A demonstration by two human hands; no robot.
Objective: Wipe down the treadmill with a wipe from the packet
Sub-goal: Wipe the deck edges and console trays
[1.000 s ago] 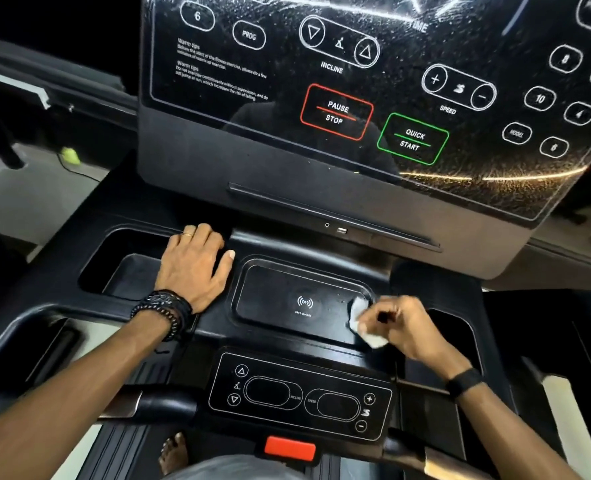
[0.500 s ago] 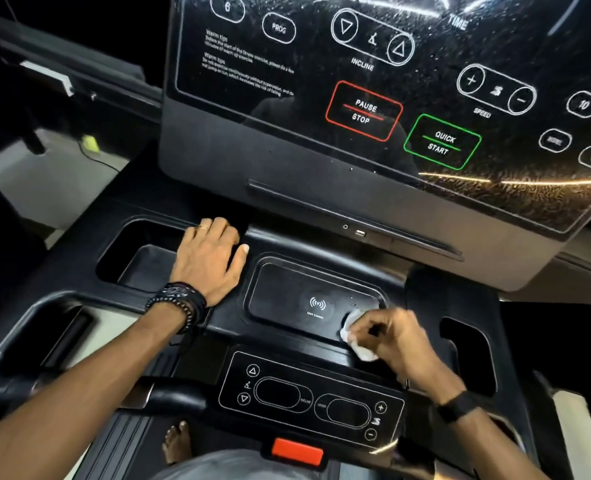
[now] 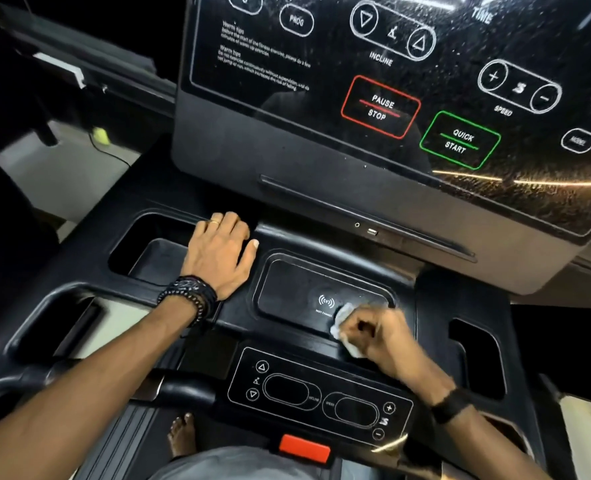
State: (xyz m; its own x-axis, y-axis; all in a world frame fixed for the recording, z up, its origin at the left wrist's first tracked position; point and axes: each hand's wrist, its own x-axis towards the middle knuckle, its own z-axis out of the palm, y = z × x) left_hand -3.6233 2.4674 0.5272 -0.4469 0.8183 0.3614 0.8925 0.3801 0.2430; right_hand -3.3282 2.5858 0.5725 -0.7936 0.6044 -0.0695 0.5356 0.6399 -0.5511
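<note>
Head view

- Black plastic treadmill console: glossy control screen above, marked PAUSE STOP in a red frame and QUICK START in a green frame; tray deck below it.
- Recessed rectangular charging pad, centre of the deck, raised rim all round, wireless symbol printed near its middle.
- White crumpled wipe: lies on the pad's near right part, just right of the symbol, bunched under the right hand; part of it hangs over the pad's near rim.
- Right hand: fingers curled round the wipe, grip clenched on it, pressing it down onto the pad; black band on the wrist; outline blurred.
- Left hand: flat, fingers straight, grip released, holding nothing; palm rests on the deck ridge between the left pocket and the pad; ring on one finger, dark beaded bracelets at the wrist.
- Left storage pocket: open-topped recess, contents not discernible in shadow.
- Right storage pocket: dark open recess, well apart from the wipe; interior cannot be told.
- Lower button panel, near edge of the deck, with a red safety tab just below it.
- Bare foot on the ribbed belt beneath.
</note>
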